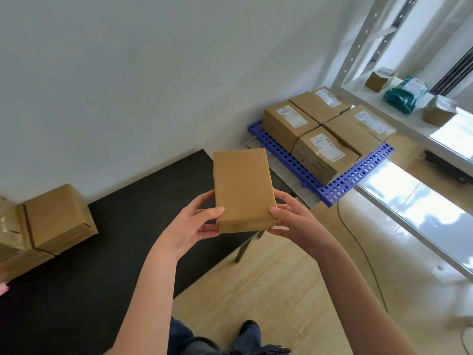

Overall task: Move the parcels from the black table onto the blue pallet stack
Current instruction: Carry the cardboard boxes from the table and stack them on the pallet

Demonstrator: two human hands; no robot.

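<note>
Parcel [243, 188] pinched at near end by left hand [194, 224] and right hand [294, 221], both grips closed | risk: far end dips, slips before pallet [340, 183] | crowded boxes [325, 134] leave little room

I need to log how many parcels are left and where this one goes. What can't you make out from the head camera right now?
- Parcels left on the black table: the stack is cut off by the left edge, so no count.
- Held parcel: its underside faces away; any label is hidden.
- Labels on the blue pallet parcels: too small to read.
- Pallet's far side: hidden by parcels.
</note>
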